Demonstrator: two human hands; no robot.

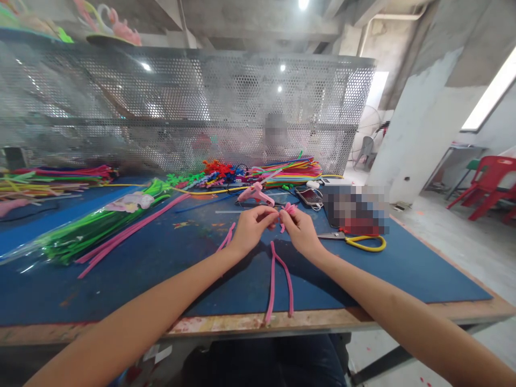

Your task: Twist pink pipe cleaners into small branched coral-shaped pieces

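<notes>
My left grip (252,228) and right grip (300,231) pinch one pink pipe cleaner (287,210) above the blue surface (161,269); yellow-handled scissors (358,242) lie near the right.

A blurred patch (355,208) in mid-frame hides whatever lies on the tabletop (121,279) there. The left hand (252,228) and right hand (300,231) cover most of the pink piece (287,210) pinched between them.

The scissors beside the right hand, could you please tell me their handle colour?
Yellow handles on the scissors, clearest in the head view.
</notes>
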